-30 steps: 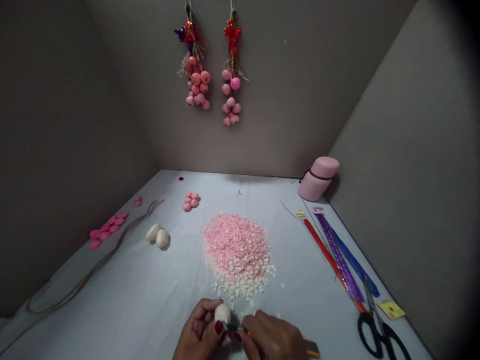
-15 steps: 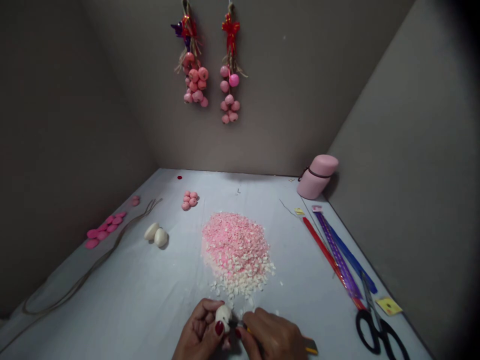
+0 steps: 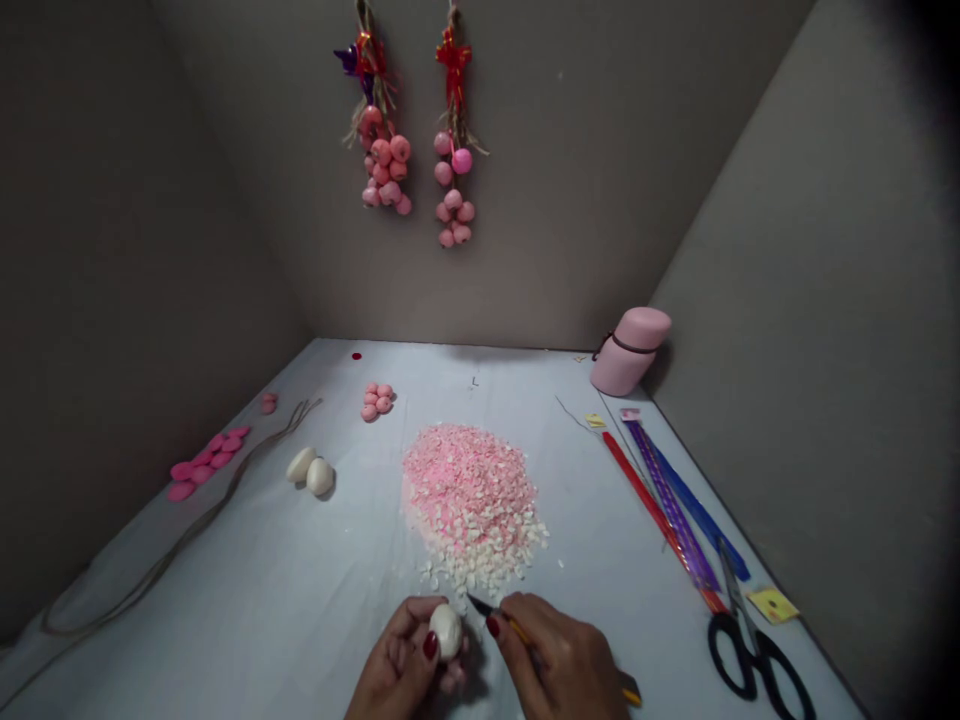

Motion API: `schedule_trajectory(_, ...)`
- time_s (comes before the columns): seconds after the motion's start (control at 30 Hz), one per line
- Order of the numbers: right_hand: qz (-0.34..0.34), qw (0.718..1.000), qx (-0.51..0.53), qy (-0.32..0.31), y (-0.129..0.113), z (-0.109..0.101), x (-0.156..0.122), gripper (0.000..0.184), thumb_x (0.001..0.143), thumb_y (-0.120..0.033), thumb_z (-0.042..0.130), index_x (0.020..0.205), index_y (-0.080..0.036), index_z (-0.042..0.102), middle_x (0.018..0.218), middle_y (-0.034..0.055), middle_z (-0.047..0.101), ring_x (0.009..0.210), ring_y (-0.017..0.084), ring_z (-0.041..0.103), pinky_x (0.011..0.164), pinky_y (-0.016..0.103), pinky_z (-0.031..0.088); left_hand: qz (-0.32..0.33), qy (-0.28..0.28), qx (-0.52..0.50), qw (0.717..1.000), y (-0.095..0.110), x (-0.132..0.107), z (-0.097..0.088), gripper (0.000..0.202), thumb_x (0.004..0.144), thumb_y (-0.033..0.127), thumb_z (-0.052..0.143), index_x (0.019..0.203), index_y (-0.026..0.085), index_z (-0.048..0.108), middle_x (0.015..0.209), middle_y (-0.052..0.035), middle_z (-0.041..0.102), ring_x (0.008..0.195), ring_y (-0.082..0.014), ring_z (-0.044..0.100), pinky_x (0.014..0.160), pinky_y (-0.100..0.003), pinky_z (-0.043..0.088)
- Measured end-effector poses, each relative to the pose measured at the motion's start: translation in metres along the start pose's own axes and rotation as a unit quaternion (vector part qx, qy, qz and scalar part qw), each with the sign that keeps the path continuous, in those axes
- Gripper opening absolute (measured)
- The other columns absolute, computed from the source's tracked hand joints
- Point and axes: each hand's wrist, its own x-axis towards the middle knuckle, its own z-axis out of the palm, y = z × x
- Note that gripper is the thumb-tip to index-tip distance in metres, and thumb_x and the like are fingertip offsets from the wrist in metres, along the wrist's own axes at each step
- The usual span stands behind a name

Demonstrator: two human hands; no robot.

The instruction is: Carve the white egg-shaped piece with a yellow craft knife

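Note:
My left hand [image 3: 405, 668] holds a small white egg-shaped piece [image 3: 448, 631] between thumb and fingers at the near edge of the table. My right hand [image 3: 559, 660] grips a thin yellow-handled knife [image 3: 517, 635]. Its dark blade tip points up-left, just beside the white piece and apart from it. Directly beyond both hands lies a mound of pink and white shavings [image 3: 471, 500].
Two white egg shapes [image 3: 310, 470] and pink discs [image 3: 206, 462] lie at the left with long brown cords [image 3: 172, 545]. Small pink balls [image 3: 378, 400] sit farther back. At the right are ribbon strips [image 3: 671, 500], black scissors [image 3: 750, 645] and a pink bottle [image 3: 628, 350]. Two pink clusters [image 3: 382, 160] hang on the wall.
The knife blade has come off the white piece and now points up beside it. My right hand has shifted slightly right; the left hand has turned the piece a little.

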Motion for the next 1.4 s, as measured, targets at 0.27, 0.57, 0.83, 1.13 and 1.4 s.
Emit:
schedule_trajectory(0.27,-0.043,0.999,0.014,-0.012,0.002,0.012,-0.007,0.044,0.104,-0.032,0.025,0.074,-0.022,0.055,0.060,-0.0018,0.060,0.048,0.012,0.061,0.048,0.023,0.038,-0.059,0.021,-0.055,0.996,0.007,0.000,-0.003,0.035,0.055,0.030,0.090,0.088,0.023,0.080,0.077,-0.0021,0.081,0.066,-0.0098,0.072,0.064,-0.014,0.052)
schedule_trajectory(0.57,-0.115,0.992,-0.026,-0.047,0.001,0.009,-0.005,0.039,0.101,-0.028,0.031,0.073,-0.023,0.057,0.058,-0.0027,0.060,0.048,0.013,0.062,0.046,0.025,0.036,-0.033,-0.002,-0.077,0.997,0.001,0.002,-0.002,0.029,0.057,0.028,0.090,0.082,0.019,0.078,0.070,-0.0029,0.078,0.062,-0.0091,0.068,0.060,-0.015,0.050)
schedule_trajectory(0.83,-0.107,0.993,-0.019,-0.048,-0.001,0.008,-0.005,0.040,0.103,-0.030,0.031,0.074,-0.023,0.057,0.059,-0.0026,0.060,0.048,0.013,0.061,0.046,0.026,0.037,0.000,-0.001,-0.083,0.997,-0.004,0.006,-0.006,0.034,0.056,0.026,0.091,0.087,0.023,0.078,0.077,-0.0038,0.082,0.069,-0.0123,0.072,0.066,-0.019,0.053)
schedule_trajectory(1.13,-0.097,0.995,-0.009,-0.036,-0.002,0.005,-0.003,0.043,0.104,-0.031,0.029,0.073,-0.022,0.057,0.059,-0.0029,0.060,0.047,0.012,0.060,0.046,0.024,0.037,0.035,0.002,-0.016,0.999,-0.007,0.007,-0.009,0.030,0.053,0.031,0.091,0.075,0.019,0.075,0.072,-0.0050,0.081,0.069,-0.0142,0.070,0.070,-0.023,0.052)
schedule_trajectory(1.4,-0.112,0.993,-0.026,-0.032,-0.001,0.009,-0.006,0.037,0.101,-0.027,0.034,0.073,-0.023,0.057,0.058,-0.0026,0.060,0.048,0.014,0.061,0.046,0.026,0.036,0.047,0.007,-0.006,0.999,-0.006,0.006,-0.008,0.028,0.053,0.030,0.092,0.073,0.020,0.074,0.073,-0.0046,0.081,0.070,-0.0152,0.071,0.069,-0.025,0.051)
